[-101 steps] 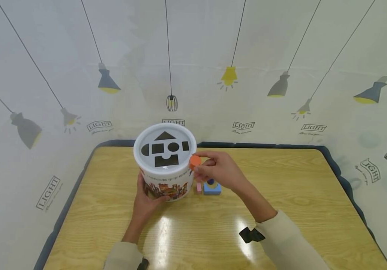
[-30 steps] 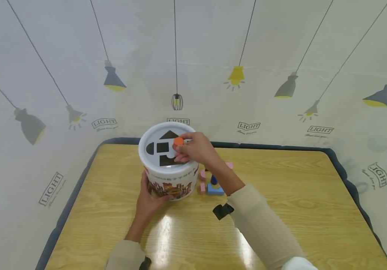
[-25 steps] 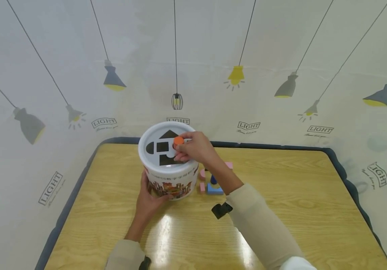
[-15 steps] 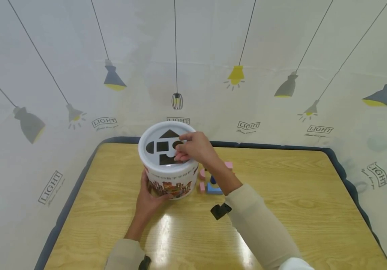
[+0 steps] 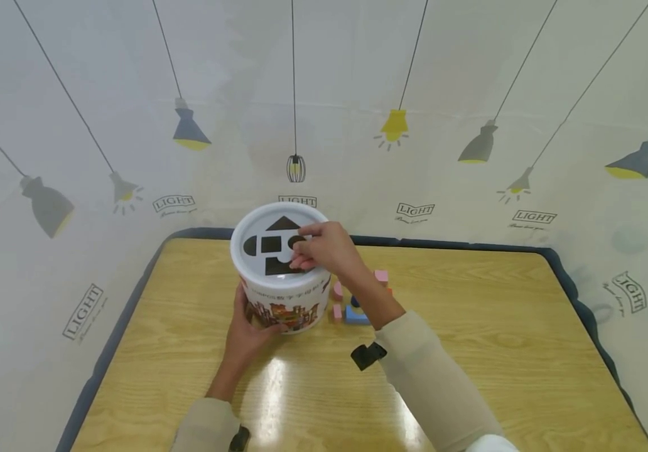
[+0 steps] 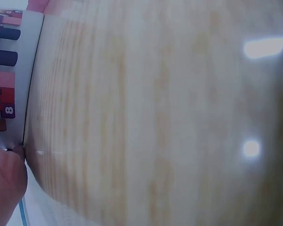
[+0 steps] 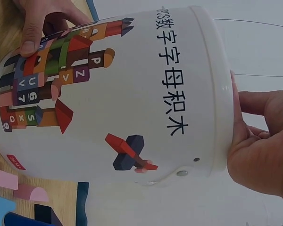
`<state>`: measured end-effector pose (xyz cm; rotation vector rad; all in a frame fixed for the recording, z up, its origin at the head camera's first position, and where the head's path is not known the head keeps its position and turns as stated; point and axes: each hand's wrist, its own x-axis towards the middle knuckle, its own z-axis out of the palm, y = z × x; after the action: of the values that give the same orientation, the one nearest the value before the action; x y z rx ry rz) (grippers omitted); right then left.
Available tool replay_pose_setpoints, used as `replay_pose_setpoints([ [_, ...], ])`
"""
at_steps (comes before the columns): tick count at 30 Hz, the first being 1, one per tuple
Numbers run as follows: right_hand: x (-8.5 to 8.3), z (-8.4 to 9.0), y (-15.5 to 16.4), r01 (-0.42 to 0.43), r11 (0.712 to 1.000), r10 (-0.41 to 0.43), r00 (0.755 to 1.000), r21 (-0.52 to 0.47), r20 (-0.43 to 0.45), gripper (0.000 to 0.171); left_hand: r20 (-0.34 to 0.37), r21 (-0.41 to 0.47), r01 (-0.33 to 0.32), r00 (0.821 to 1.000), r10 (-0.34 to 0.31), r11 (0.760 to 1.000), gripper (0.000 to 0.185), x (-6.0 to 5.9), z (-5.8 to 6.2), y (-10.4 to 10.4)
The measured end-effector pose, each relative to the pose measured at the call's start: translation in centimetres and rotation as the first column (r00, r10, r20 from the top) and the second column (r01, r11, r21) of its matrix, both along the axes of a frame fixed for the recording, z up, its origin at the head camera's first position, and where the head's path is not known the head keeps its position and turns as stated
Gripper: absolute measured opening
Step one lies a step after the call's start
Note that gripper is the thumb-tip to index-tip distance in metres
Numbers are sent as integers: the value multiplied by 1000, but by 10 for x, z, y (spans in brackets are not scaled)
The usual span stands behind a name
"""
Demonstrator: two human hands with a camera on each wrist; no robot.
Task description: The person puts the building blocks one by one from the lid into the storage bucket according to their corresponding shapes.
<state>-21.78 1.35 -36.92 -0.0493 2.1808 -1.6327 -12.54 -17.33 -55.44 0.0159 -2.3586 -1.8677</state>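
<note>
A white bucket (image 5: 287, 292) printed with colourful blocks stands on the table, its lid (image 5: 256, 229) cut with dark shaped holes. Low on the bucket's left side, my left hand (image 5: 250, 336) grips it; its thumb shows against the wall in the right wrist view. My right hand (image 5: 332, 251) is over the lid by the round hole, fingers relaxed, with nothing visible between them. In the right wrist view, that hand (image 7: 269, 136) is at the lid's rim. No orange cylinder shows at the fingertips.
Right of the bucket lie a blue block (image 5: 356, 316), small pink blocks (image 5: 338, 312) and a dark blue piece (image 7: 28, 220), partly behind my right forearm. A pink block (image 5: 381, 276) sits farther back. The wooden table (image 5: 499, 333) meets a lamp-printed wall covering (image 5: 346, 81).
My right hand carried an orange cylinder from beside the bucket to above the round hole; the cylinder has since vanished from its fingers. My left hand stays on the bucket.
</note>
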Motion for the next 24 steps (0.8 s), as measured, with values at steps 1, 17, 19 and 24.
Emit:
replay_pose_setpoints([
  [1, 0, 0, 1, -1, 1000, 1, 1000, -8, 0, 45, 0, 2, 1, 1000, -1, 1000, 127, 0, -1, 0],
  [17, 2, 1, 29, 12, 999, -13, 1000, -35, -25, 41, 13, -4, 0, 1000, 0, 1000, 126, 1, 4, 1],
  [19, 1, 0, 33, 19, 999, -20, 999, -32, -25, 40, 14, 0, 3, 1000, -3, 1000, 126, 1, 5, 1],
  [24, 2, -1, 39, 24, 999, -25, 999, -36, -24, 40, 11, 9, 5, 1000, -6, 1000, 126, 1, 4, 1],
])
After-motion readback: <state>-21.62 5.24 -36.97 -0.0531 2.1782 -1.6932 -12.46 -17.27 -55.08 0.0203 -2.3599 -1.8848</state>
